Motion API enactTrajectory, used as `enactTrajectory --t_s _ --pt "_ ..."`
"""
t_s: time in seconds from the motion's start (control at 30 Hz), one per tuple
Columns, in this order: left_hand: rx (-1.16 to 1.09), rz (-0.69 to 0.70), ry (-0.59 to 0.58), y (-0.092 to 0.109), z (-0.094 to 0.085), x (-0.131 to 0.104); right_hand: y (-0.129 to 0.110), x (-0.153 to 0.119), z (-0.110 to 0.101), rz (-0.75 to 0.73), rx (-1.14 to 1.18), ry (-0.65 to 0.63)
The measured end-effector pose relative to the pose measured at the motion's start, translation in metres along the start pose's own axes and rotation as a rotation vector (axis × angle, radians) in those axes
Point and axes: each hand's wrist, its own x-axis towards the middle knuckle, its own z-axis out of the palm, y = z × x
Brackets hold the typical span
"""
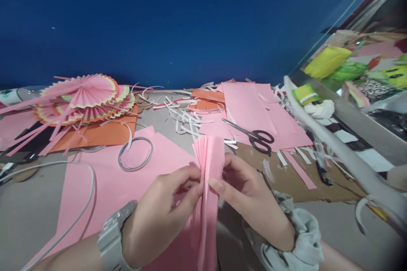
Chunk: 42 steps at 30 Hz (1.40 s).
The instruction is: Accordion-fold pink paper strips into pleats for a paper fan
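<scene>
A pink sheet of paper [214, 165], pleated into narrow accordion folds, stands upright between my two hands. My left hand [168, 203] pinches the stacked pleats from the left between thumb and fingers. On the other side, my right hand [244, 186] grips the flat, outer part, its thumb on the front and its fingers behind. The pleats fan slightly at the top. Below them lies a large pink sheet [104, 186], with a roll of tape [136, 154] resting on it. Black-handled scissors [261, 139] lie beyond my right hand.
Pleated paper rosettes [87, 95] are stacked at the back left. White paper strips [184, 118] and pink sheets [254, 110] cover the back. A utility knife [323, 169] lies on brown cardboard [286, 178]. A white cable [92, 178] curves at left; a box [359, 123] of wrappers stands right.
</scene>
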Motion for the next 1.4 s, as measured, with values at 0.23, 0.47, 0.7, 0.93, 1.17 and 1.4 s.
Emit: enactTrajectory --t_s 0.23,0.47,0.7,0.93,1.17,1.4 --pt "0.015 -0.010 -0.022 0.003 -0.001 -0.007 -0.002 -0.002 0.001 -0.022 -0.183 0.022" --pt "-0.059 -0.023 -0.109 0.007 0.004 -0.010 0.000 -0.004 0.001 -0.010 -0.235 0.064" --pt "0.039 -0.038 -0.085 0.000 0.004 -0.006 0.002 -0.010 -0.001 -0.250 -0.311 0.062" --pt "0.059 0.080 -0.168 -0.003 0.004 -0.009 0.003 -0.013 0.001 -0.176 -0.323 0.136" --pt "0.047 -0.100 -0.082 -0.012 0.012 -0.010 0.001 -0.002 -0.008 0.042 -0.345 0.115" --pt "0.066 -0.083 -0.084 -0.014 0.009 -0.006 0.001 0.009 -0.014 0.021 -0.269 0.157"
